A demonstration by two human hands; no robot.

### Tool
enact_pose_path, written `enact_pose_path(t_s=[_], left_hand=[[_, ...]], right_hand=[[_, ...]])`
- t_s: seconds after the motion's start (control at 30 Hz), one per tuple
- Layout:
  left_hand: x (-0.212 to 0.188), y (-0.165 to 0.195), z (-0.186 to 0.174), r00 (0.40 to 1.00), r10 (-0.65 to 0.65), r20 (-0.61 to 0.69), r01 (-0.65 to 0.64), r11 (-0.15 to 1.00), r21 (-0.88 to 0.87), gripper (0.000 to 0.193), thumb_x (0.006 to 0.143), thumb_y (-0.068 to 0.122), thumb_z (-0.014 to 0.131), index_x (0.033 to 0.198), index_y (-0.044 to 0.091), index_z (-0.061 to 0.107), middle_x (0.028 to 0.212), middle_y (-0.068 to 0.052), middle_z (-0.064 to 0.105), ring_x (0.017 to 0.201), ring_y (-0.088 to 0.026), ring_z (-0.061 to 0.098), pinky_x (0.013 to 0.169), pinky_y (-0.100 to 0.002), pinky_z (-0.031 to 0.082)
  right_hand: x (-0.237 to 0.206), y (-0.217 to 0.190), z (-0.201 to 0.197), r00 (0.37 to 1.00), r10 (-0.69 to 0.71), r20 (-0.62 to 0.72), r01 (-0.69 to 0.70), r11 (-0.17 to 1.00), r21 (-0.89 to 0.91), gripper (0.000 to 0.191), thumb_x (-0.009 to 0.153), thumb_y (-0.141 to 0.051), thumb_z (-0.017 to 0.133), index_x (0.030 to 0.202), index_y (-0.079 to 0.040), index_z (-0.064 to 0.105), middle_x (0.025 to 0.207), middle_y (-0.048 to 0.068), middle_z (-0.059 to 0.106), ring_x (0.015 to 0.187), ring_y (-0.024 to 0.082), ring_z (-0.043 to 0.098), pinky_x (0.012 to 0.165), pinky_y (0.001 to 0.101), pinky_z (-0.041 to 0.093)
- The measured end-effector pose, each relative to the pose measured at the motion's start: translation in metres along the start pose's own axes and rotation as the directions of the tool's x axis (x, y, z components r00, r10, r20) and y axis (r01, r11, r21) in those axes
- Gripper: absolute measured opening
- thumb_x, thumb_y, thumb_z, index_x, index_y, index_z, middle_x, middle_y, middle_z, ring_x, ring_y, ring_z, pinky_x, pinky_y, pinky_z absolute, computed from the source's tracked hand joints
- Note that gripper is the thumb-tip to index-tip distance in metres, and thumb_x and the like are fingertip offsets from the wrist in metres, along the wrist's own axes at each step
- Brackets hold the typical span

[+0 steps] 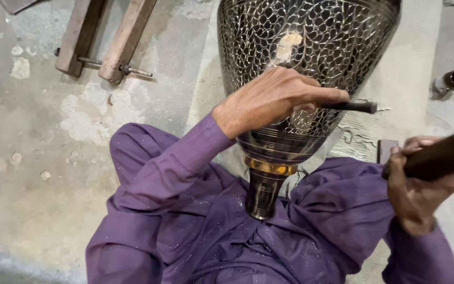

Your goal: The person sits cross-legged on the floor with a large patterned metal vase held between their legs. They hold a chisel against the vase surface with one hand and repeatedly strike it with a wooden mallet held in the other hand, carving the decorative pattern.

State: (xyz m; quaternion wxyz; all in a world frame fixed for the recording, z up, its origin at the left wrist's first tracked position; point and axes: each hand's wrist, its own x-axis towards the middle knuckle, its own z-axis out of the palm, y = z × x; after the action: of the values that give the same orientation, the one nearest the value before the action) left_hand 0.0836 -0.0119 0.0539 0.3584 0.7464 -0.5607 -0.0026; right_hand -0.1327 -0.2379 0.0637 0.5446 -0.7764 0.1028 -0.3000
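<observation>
A large dark metal vase, engraved all over with a leaf pattern, lies tilted with its narrow neck resting in my lap on purple cloth. My left hand rests on the vase body and is shut on a thin dark chisel whose tip points right along the surface. Off to the right, my right hand grips a thick dark wooden mallet handle, raised and apart from the vase.
A woven mat lies under the vase on a worn concrete floor. Two wooden bars with metal bolts lie at the upper left. A small metal tube lies at the right edge.
</observation>
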Motion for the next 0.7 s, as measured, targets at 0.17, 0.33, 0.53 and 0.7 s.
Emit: enact_pose_path(t_s=[0.17, 0.33, 0.53, 0.7], left_hand=[[-0.007, -0.005, 0.011, 0.997, -0.032, -0.072, 0.026, 0.996, -0.088, 0.05, 0.095, 0.022, 0.067, 0.142, 0.034, 0.058, 0.097, 0.009, 0.077, 0.065, -0.003, 0.066, 0.063, -0.024, 0.06], [-0.022, -0.005, 0.011, 0.975, -0.053, -0.216, 0.019, 0.987, -0.158, 0.052, 0.1, 0.024, 0.071, 0.147, 0.031, 0.052, 0.109, 0.005, 0.077, 0.074, -0.007, 0.069, 0.072, -0.027, 0.063], [-0.03, 0.002, 0.01, 0.948, -0.11, -0.297, 0.038, 0.971, -0.236, 0.053, 0.1, 0.017, 0.069, 0.149, 0.029, 0.051, 0.118, 0.0, 0.077, 0.088, -0.012, 0.075, 0.081, -0.032, 0.066], [-0.03, 0.002, 0.016, 0.932, -0.109, -0.346, 0.022, 0.969, -0.246, 0.052, 0.1, 0.016, 0.07, 0.147, 0.028, 0.051, 0.114, 0.0, 0.077, 0.091, -0.01, 0.078, 0.086, -0.029, 0.067]], right_hand=[[0.012, -0.004, -0.021, 0.966, -0.134, 0.222, 0.248, 0.725, -0.643, 0.023, 0.103, 0.004, 0.068, 0.121, 0.005, 0.054, 0.1, 0.018, 0.064, 0.084, 0.028, 0.065, 0.08, 0.0381, 0.057], [0.029, 0.028, -0.048, 0.938, -0.059, 0.341, 0.265, 0.756, -0.599, 0.03, 0.106, 0.002, 0.067, 0.13, 0.008, 0.051, 0.111, 0.021, 0.067, 0.101, 0.028, 0.068, 0.088, 0.036, 0.056], [0.044, 0.037, -0.075, 0.927, 0.041, 0.373, 0.282, 0.582, -0.763, 0.017, 0.115, -0.002, 0.062, 0.128, 0.006, 0.055, 0.104, 0.02, 0.064, 0.09, 0.025, 0.066, 0.081, 0.0323, 0.053], [0.054, 0.042, -0.088, 0.919, 0.058, 0.389, 0.286, 0.58, -0.763, 0.019, 0.112, 0.004, 0.059, 0.13, 0.004, 0.056, 0.101, 0.017, 0.063, 0.087, 0.023, 0.065, 0.079, 0.0309, 0.051]])
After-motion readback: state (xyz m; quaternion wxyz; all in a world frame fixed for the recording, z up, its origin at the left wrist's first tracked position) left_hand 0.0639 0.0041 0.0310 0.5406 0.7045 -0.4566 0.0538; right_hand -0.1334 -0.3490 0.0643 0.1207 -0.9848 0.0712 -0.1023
